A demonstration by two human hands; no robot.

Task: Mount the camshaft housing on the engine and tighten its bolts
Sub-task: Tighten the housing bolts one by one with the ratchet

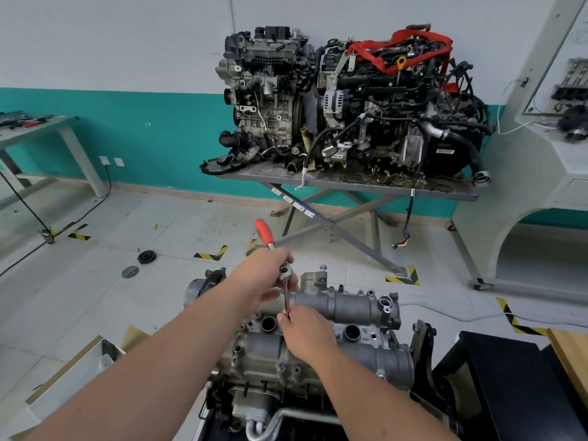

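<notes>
The grey camshaft housing [359, 308] lies on top of the engine [280, 377] at the bottom middle. My left hand [265, 275] grips the head of a ratchet wrench [285, 271]; its red handle [264, 232] points up and away. A thin extension bar [286, 300] runs down from the head to the housing. My right hand [305, 332] pinches the bar's lower end, hiding the bolt beneath. A loose-looking bolt [323, 268] stands proud at the housing's far edge.
Two other engines [350, 100] stand on a steel scissor table [350, 183] against the far wall. A workbench with tools [35, 128] is at far left. Two pulleys [146, 257] lie on the floor. An open box [79, 374] sits lower left, a black case [509, 377] lower right.
</notes>
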